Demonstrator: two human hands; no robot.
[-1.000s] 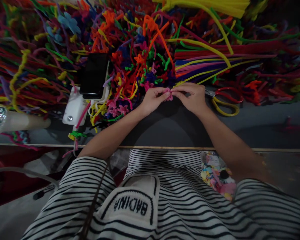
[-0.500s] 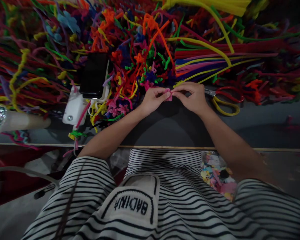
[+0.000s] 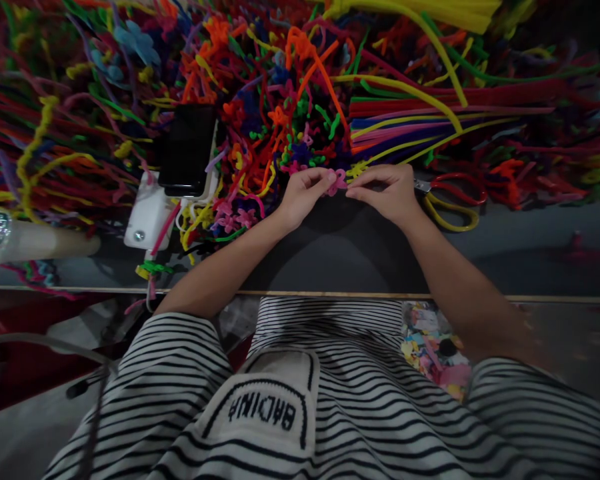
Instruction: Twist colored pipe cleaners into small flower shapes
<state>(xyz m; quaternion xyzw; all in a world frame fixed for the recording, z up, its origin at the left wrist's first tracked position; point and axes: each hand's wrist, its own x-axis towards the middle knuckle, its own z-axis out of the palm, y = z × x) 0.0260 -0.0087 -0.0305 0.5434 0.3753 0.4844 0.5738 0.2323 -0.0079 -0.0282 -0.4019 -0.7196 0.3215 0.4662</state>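
A small pink pipe-cleaner flower [image 3: 339, 180] with looped petals is pinched between the thumb and forefinger of my left hand [image 3: 301, 199]. Just to its right, the thumb and forefinger of my right hand [image 3: 389, 192] come together at the flower's edge. Whether those right fingertips grip a petal is too small to make out. Behind the right fingertips lies a yellow pipe-cleaner piece [image 3: 357, 169]. Scissors [image 3: 457, 190] with one red and one yellow handle loop lie right beside my right hand.
Heaps of coloured pipe cleaners [image 3: 275, 120] cover the back of the dark table [image 3: 330, 260]. A black phone [image 3: 189, 150] rests near a white device [image 3: 147, 213] at left. A pale cup [image 3: 50, 241] lies far left. A bag of colourful pieces [image 3: 437, 347] is below the table edge.
My right fingertips have shifted slightly right from the pink flower, whose loops now show more openly. My left hand still holds it in about the same place.
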